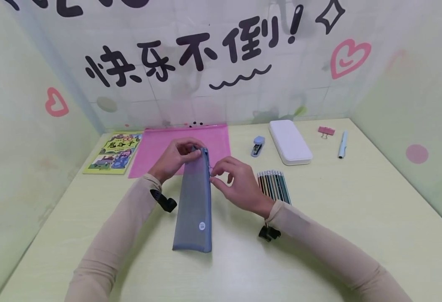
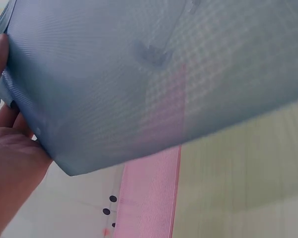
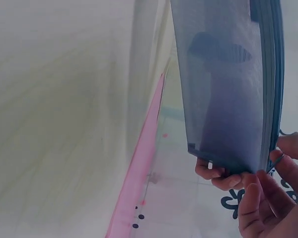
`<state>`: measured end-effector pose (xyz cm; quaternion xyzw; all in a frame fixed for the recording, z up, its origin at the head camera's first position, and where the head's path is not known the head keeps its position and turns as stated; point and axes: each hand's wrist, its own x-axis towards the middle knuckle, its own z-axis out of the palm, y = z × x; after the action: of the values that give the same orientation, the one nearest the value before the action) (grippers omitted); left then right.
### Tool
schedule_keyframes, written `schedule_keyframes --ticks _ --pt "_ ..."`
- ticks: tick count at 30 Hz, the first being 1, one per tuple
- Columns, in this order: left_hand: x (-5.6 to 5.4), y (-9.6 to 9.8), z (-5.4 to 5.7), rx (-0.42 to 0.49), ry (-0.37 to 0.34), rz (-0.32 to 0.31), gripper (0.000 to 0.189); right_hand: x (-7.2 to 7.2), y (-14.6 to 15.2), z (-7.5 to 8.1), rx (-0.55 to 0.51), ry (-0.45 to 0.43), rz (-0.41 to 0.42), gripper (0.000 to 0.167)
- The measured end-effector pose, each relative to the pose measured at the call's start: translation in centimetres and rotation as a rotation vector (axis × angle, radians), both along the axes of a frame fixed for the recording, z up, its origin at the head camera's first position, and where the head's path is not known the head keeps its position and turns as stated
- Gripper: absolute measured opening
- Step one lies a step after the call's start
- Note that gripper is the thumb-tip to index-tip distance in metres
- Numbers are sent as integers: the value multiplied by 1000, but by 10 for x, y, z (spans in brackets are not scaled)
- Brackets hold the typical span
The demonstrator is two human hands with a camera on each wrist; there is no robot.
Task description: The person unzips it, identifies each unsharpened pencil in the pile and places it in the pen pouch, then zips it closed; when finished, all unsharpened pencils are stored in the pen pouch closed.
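Note:
A grey-blue mesh zipper pouch (image 1: 192, 209), with a round white label near its lower end, stands on its long side above the table. My left hand (image 1: 173, 158) grips its far end, thumb on the near face. At the zipper edge, my right hand (image 1: 239, 184) pinches a small zipper pull between thumb and forefinger. The right wrist view shows the pouch (image 3: 223, 99) with the right hand (image 3: 275, 201) at its zipper corner and left fingers behind the end. Across the left wrist view spreads the see-through mesh pouch (image 2: 104, 99), partly hiding the left hand (image 2: 15, 158).
Behind the pouch lies a pink zip bag (image 1: 156, 149), beside a yellow-green book (image 1: 113, 153). Several pencils (image 1: 275, 184) lie by the right wrist. Farther back are a blue stapler (image 1: 257, 147), a white case (image 1: 290, 142), a pink binder clip (image 1: 326, 131) and a light-blue pen (image 1: 342, 144).

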<state>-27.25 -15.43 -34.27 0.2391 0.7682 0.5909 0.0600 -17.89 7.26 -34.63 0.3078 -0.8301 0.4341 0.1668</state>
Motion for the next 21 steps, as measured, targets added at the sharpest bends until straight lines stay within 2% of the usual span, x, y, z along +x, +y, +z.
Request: schedule_keyframes --ticks 8,15,21 --pt "-7 -5 0 30 -31 76 16 13 -1 2 22 -16 31 7" --pt "-12 -6 -1 28 -73 155 23 29 2 1 26 -6 62 6" --pt "-19 -8 -5 107 -104 197 23 47 6 2 24 -22 98 11"
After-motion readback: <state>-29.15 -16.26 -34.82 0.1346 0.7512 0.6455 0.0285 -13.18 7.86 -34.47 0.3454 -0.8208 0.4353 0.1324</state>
